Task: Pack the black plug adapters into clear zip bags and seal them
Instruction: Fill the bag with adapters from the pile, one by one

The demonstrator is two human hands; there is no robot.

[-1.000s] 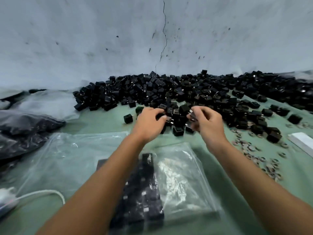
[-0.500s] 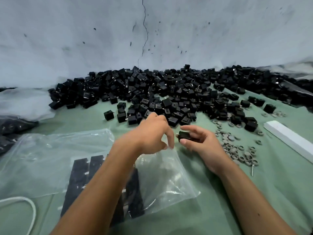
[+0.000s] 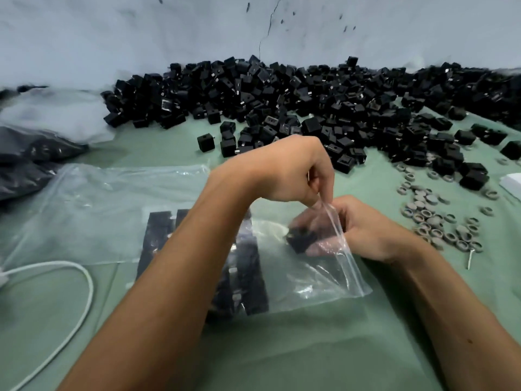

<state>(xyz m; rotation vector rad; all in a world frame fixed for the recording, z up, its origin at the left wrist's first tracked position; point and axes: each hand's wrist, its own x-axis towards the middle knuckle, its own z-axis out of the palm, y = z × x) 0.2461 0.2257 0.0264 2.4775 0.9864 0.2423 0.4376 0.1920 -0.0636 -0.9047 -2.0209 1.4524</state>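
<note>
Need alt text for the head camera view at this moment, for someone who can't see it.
A person's left hand pinches open the mouth of a clear zip bag while the right hand pushes black plug adapters inside, beside rows already packed. A large pile of loose adapters lies behind on the green table.

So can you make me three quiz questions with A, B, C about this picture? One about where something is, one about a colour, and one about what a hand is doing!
1. Where are the grey rings?
A. Right of the hands
B. Inside the bag
C. On the wall

2. What colour is the cable?
A. Red
B. White
C. Black

3. What is the left hand doing?
A. Lying flat
B. Pointing at the wall
C. Pinching the zip bag open

Answers:
1 A, they lie on the green table beyond the right hand.
2 B, it loops white at the left.
3 C, its fingers lift the bag's edge.
</note>
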